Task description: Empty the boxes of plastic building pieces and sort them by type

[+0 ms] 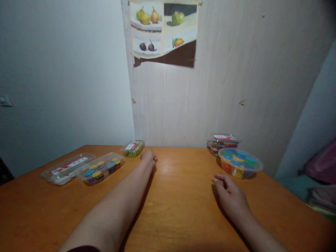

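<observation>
Left hand (148,156) stretched far across the bench (178,196), fingers curled loosely together, nothing gripped.

Its knuckles are seen just beside the small green box (133,148) near the far edge, close enough to touch, though contact cannot be told. Right hand (231,196) is rested palm-down, fingers folded in and empty, near the round tub of coloured discs (240,162); a stacked clear box (223,142) is set behind it. Toward the left edge, an open tray of discs (101,168) and its lid (67,168) are laid flat, contents kept reachable.
</observation>
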The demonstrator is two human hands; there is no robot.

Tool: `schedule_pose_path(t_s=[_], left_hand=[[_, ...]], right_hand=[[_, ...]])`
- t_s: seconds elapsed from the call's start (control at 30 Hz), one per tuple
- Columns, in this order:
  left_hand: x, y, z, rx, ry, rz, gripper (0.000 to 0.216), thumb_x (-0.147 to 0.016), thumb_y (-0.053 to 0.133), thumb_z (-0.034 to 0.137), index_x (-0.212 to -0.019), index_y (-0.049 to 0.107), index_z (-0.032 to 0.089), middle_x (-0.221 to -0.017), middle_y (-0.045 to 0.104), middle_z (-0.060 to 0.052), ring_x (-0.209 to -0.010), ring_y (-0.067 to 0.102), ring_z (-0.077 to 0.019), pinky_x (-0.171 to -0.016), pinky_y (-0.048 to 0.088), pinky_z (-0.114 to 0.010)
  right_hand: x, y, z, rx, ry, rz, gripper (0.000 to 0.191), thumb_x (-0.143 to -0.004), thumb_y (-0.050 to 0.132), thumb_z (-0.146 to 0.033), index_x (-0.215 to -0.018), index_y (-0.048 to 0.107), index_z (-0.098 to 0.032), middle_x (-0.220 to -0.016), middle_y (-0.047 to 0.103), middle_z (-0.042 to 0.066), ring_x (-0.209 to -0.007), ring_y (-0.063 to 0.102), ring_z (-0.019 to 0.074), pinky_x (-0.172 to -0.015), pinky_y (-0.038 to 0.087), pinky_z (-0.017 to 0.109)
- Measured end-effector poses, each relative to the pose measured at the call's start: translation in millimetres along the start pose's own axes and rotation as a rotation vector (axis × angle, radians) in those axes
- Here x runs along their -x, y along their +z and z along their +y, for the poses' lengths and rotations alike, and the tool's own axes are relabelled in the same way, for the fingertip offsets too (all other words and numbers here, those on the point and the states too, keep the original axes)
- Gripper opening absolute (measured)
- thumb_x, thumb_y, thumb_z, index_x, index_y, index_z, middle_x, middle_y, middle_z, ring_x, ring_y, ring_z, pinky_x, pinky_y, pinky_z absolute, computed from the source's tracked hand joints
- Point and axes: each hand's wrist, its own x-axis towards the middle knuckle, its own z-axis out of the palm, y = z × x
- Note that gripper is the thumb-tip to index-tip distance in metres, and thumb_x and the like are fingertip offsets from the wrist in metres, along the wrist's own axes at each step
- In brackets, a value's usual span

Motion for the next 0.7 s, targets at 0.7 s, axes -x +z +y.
schedule_pose_path(t_s=[0.7], left_hand=[[158.0,196.1,-120.0,-0.474,-0.274,-0.813,0.026,-0.097,0.062,0.033,-0.112,0.063,0.012,-0.098,0.066,-0.004,-0.075,0.064,-0.0118,-0.064,0.056,-0.026]], right_hand=[[2.2,-16.0,-22.0,-0.103,-0.168,0.159,0.035,-0.097,0.048,-0.046,-0.11,0.066,-0.019,-0.112,0.073,0.012,-0.097,0.068,0.0245,-0.086,0.049,0.035]])
